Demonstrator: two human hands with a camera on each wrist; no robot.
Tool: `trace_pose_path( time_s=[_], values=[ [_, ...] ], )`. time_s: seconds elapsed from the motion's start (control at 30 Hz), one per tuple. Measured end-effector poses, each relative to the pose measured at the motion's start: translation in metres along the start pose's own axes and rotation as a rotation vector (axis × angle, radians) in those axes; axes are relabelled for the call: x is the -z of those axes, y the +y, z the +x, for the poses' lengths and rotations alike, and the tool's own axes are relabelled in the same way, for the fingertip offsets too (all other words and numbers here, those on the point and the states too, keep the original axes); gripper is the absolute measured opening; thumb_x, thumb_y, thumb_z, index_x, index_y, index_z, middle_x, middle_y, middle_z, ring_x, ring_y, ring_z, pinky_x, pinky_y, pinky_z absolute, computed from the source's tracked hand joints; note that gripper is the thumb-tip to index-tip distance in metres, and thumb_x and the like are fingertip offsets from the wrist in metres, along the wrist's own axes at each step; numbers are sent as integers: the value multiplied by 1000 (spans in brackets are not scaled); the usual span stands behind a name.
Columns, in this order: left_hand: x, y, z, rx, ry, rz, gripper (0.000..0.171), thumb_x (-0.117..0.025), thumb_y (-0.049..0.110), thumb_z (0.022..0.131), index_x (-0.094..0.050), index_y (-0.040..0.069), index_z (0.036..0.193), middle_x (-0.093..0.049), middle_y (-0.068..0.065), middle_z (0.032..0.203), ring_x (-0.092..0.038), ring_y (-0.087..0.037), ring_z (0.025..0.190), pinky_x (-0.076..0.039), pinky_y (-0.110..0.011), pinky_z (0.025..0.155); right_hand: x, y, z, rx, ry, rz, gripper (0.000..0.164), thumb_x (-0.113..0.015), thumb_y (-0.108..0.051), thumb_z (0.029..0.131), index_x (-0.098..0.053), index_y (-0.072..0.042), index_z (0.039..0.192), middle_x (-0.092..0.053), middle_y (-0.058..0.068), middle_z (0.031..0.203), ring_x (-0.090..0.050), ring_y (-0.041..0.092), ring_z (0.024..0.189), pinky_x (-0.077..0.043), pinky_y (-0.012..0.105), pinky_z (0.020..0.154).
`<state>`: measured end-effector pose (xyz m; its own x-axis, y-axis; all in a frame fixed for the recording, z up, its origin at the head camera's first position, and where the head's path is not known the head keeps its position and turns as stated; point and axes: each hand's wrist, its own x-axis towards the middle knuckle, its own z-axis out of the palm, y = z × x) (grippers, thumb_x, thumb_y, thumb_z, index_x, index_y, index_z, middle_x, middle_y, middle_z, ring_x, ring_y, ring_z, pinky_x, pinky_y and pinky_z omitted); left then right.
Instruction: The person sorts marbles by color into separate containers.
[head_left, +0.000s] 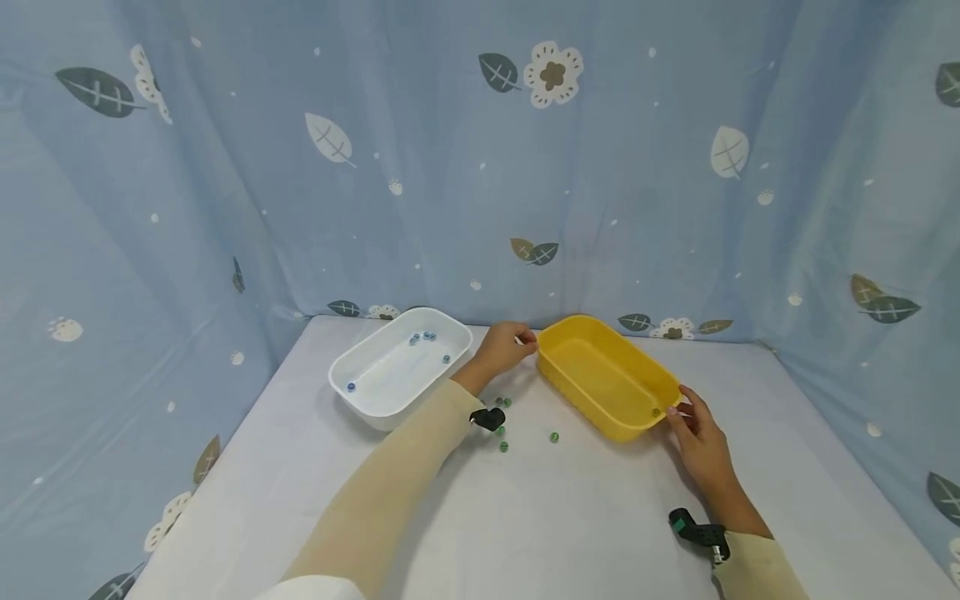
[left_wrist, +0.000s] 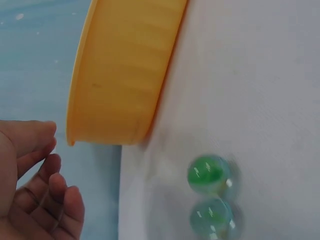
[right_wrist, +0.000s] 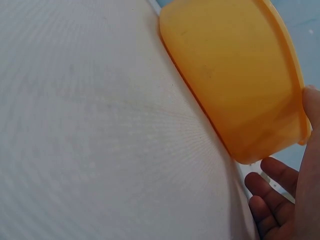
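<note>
A yellow plastic basin (head_left: 577, 375) stands at the back right of the table, with one small marble (head_left: 656, 412) inside near its right end. My right hand (head_left: 701, 442) grips the rim at that end, thumb on the near side; in the right wrist view its other fingers (right_wrist: 272, 192) lie below the rim. By the basin's far left corner is my left hand (head_left: 506, 348). The left wrist view shows its fingers (left_wrist: 70, 207) loosely bent and holding nothing, a small gap away from the yellow wall (left_wrist: 125, 75).
Several green marbles (head_left: 554, 437) lie on the white tabletop (head_left: 570, 517) between the basins, partly under my left forearm. A white basin (head_left: 382, 367) with several blue marbles (head_left: 446, 359) stands at the left. Behind the table hangs a blue patterned curtain (head_left: 450, 167).
</note>
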<state>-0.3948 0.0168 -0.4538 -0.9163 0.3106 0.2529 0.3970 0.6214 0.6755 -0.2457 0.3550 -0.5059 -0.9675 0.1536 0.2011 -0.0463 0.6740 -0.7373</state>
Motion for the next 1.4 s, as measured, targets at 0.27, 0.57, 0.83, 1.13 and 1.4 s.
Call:
trace_pose_path(
  time_s=[0.27, 0.57, 0.83, 1.13, 1.4],
  values=[
    [11, -1, -21, 23, -44, 13, 8, -69, 26, 92, -71, 19, 97, -63, 9, 92, -54, -13, 80, -47, -27, 71, 2, 1, 1, -22, -6, 0, 67, -40, -50, 102, -19, -17, 156, -46, 28, 135, -48, 44, 114, -39, 63, 95],
    [20, -3, -47, 21, -74, 40, 10, -70, 28, 91, -72, 20, 97, -62, 10, 91, -54, -13, 78, -47, -26, 68, 2, -1, -1, -23, 3, -5, 67, -40, -50, 102, -19, -16, 156, -45, 29, 135, -47, 46, 116, -37, 64, 96],
    [23, -12, -64, 98, -140, 56, 14, -70, 31, 91, -71, 22, 101, -62, 11, 92, -55, -13, 79, -48, -26, 65, 1, -1, -1, -31, 10, -2, 67, -40, -49, 102, -18, -17, 156, -45, 29, 135, -47, 45, 116, -37, 64, 96],
    [35, -19, -81, 78, -167, 41, 18, -71, 25, 91, -72, 16, 106, -63, 10, 94, -55, -13, 83, -47, -27, 71, -1, -1, 0, -29, 1, 2, 66, -41, -49, 102, -19, -17, 156, -45, 28, 135, -48, 45, 116, -38, 63, 95],
    [40, -24, -94, 89, -211, 46, 20, -72, 22, 90, -72, 15, 108, -62, 9, 96, -56, -13, 84, -49, -26, 70, 1, -4, -2, 6, 12, -25, 64, -42, -43, 104, -20, -13, 155, -47, 29, 131, -49, 44, 110, -42, 61, 92]
  ],
)
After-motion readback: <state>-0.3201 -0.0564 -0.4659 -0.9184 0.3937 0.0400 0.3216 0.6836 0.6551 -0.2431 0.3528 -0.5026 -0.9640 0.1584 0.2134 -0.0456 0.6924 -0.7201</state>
